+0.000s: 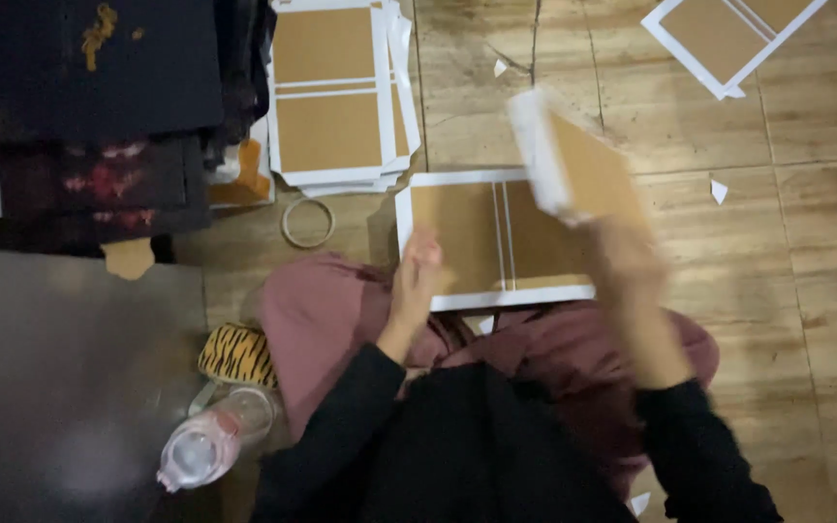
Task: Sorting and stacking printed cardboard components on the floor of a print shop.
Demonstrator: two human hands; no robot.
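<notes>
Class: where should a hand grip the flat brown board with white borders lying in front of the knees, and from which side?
Grip the board by its bare right edge, from the right: it lies flat, the left hand rests on its near-left part, a stack crowds its far-left corner.

Dim, warm indoor light falls on the tan wooden floor (806, 291), brightest at centre and fading to shadow at the left. The right hand (627, 261) and its brown white-edged cardboard panel (573, 160) smear with motion blur; the picture is soft and grainy.

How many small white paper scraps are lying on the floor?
4 clearly: one beside the stack, one at right, one by the knees, one at the bottom. Others may be hidden.
</notes>
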